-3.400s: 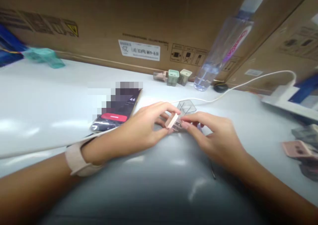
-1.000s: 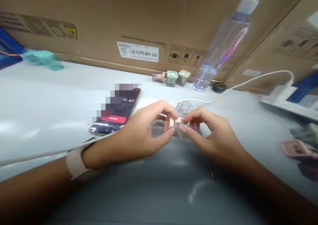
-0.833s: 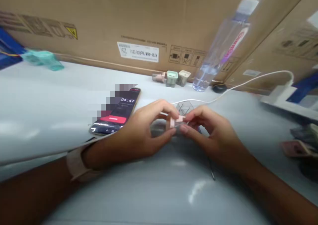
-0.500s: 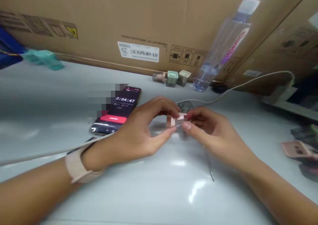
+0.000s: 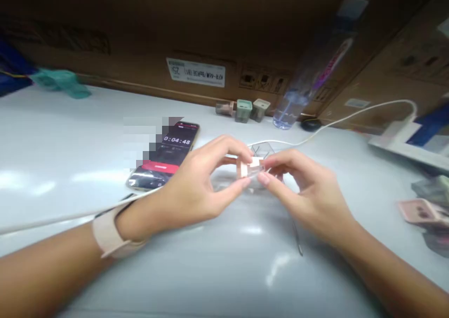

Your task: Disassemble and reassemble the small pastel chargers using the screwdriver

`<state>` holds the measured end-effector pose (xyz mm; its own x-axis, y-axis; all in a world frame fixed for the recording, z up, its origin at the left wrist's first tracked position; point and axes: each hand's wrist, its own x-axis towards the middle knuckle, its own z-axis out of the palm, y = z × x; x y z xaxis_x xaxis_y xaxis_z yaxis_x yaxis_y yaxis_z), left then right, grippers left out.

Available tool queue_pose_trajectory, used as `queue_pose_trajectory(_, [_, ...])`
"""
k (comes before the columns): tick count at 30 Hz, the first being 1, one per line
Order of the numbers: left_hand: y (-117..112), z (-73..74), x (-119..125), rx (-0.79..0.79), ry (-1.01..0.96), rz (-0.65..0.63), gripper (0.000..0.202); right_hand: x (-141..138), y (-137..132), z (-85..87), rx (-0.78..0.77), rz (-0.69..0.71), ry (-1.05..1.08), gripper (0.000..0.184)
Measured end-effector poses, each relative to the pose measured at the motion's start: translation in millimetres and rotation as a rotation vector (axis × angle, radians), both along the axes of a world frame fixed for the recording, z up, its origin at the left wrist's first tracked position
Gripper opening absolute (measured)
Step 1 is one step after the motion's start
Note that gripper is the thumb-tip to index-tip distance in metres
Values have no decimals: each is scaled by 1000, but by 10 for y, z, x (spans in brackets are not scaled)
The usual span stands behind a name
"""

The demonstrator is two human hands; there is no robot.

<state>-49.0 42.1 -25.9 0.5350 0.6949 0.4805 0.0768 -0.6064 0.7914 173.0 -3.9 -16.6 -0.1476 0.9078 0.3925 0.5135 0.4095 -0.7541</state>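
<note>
Between my two hands is a small pencil sharpener with a pale pink part and a clear part, lying on its side. The fingers of my left hand pinch its pink left end between thumb and forefinger. On the clear right end, the thumb and fingertips of my right hand are closed. My fingers hide some of the piece. Just behind it rests a clear box-like case on the table. A thin metal rod pokes out from under my right hand.
A phone with a running timer lies left of my hands. Three small sharpeners and a bottle stand along the cardboard box. A white cable crosses the table. More sharpener parts lie at right.
Both hands keep hold of the sharpener, with only slight finger shifts. The picture's brightness has changed: the cardboard box is darker, the table brighter. The timer moved on one second.
</note>
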Motion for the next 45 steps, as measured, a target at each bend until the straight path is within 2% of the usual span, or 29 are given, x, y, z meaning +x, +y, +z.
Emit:
queue_pose_trajectory(7, [-9,15,19,-57,-45,-29,18,36,20,12,135,3,-137,8])
queue_pose_trajectory(15, [-5,-28,-10,-119,-54,-53,24,105,59,12,262,73,-222,12])
queue_pose_trajectory(21, [-13,-22,-14,-132,-35,-54,25,141,75,38,262,145,-244,10])
queue_pose_trajectory(31, [-26,0,1,-83,-33,-45,27,165,77,47,254,174,-255,11])
queue_pose_trajectory(45, [-39,9,15,-120,-34,-42,26,186,84,62,226,209,-259,9])
